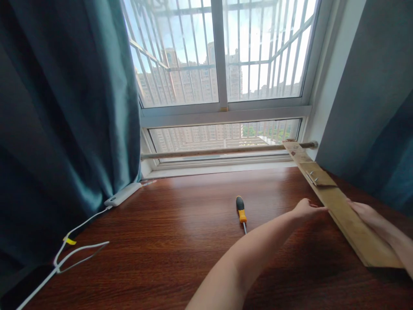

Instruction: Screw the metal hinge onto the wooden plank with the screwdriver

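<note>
A long, flat tan board (pixel 351 219) slants across the right side of the desk, its far end by the rail below the window. My left hand (pixel 308 209) pinches its left edge. Along the opposite edge, my right hand (pixel 364 213) grips the board, its fingers partly hidden. On top of the board, toward the far end, lies a smaller flat piece (pixel 325 178) with several thin metal pieces, like screws or nails, on it. A screwdriver (pixel 241 209) with a black and yellow handle rests on the desk left of my left forearm, which covers its tip.
The dark wood desk (pixel 167 241) reaches to the window sill (pixel 193 171). A metal rail (pixel 209 152) crosses before the lower window pane. At left, a white power strip (pixel 122 194) and white cables (pixel 82 246) lie beside a blue curtain (pixel 106 107). A wall (pixel 358 94) bounds the right.
</note>
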Available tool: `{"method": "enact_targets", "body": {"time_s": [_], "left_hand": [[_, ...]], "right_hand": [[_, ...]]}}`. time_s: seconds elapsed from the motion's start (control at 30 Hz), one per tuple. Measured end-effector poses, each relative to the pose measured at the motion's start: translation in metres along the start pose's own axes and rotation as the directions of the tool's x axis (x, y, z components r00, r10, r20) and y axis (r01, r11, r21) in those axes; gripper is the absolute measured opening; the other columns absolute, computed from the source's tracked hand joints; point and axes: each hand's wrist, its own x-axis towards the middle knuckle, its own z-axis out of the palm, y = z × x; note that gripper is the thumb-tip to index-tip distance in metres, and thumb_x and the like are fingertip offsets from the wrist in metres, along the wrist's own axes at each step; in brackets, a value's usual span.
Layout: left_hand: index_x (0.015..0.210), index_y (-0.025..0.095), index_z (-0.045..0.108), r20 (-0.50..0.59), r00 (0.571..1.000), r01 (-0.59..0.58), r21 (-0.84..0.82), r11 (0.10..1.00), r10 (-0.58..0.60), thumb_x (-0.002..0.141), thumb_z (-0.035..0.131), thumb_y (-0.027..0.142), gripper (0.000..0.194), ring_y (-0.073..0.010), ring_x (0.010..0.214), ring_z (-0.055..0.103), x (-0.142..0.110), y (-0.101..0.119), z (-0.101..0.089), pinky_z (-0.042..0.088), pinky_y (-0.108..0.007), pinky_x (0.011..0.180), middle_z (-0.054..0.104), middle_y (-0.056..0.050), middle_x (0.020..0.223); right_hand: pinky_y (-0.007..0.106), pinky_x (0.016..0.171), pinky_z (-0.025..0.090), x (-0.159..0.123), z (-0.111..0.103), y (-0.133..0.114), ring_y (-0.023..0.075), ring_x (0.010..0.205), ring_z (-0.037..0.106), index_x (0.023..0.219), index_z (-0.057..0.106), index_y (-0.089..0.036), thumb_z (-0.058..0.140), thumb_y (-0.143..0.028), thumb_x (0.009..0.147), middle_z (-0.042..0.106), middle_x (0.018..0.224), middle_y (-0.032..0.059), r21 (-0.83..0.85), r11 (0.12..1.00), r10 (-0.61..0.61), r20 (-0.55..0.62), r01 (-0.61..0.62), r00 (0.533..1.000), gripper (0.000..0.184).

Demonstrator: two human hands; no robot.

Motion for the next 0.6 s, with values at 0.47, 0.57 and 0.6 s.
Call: {"method": "enact_targets", "body": {"time_s": [0.47, 0.57, 0.6], "left_hand": [[0.084, 0.014, 0.057, -0.112, 0.993, -0.077, -0.443, 0.893, 0.03, 0.037, 0.087, 0.027, 0.057, -0.0103, 0.062, 0.055, -0.08, -0.004, -0.057, 0.043, -0.024, 0.058, 0.061, 0.0, 0.073], [0.084, 0.013, 0.058, -0.103, 0.994, -0.08, -0.421, 0.904, 0.039, 0.041, 0.086, 0.031, 0.055, -0.0106, 0.062, 0.055, -0.13, -0.003, -0.09, 0.042, -0.025, 0.059, 0.062, -0.002, 0.075], [0.085, 0.013, 0.059, -0.12, 0.992, -0.092, -0.404, 0.91, 0.047, 0.042, 0.086, 0.031, 0.054, -0.0106, 0.063, 0.055, -0.145, -0.003, -0.101, 0.043, -0.025, 0.06, 0.062, -0.002, 0.077]], "right_hand": [[0.031, 0.058, 0.048, -0.106, 0.051, -0.146, 0.0215, 0.061, 0.062, 0.091, 0.059, -0.014, 0.05, -0.051, 0.082, 0.067, 0.079, 0.0123, 0.705, 0.69, 0.067, 0.164, -0.164, 0.984, 0.039], [0.03, 0.06, 0.048, -0.138, 0.074, -0.175, 0.0204, 0.065, 0.06, 0.094, 0.057, -0.015, 0.051, -0.057, 0.078, 0.067, 0.082, 0.009, 0.689, 0.72, -0.034, 0.156, -0.084, 0.987, 0.046], [0.03, 0.06, 0.048, -0.148, 0.081, -0.186, 0.0201, 0.066, 0.06, 0.093, 0.057, -0.015, 0.05, -0.06, 0.077, 0.066, 0.082, 0.0085, 0.682, 0.728, -0.061, 0.167, -0.07, 0.984, 0.048]]}}
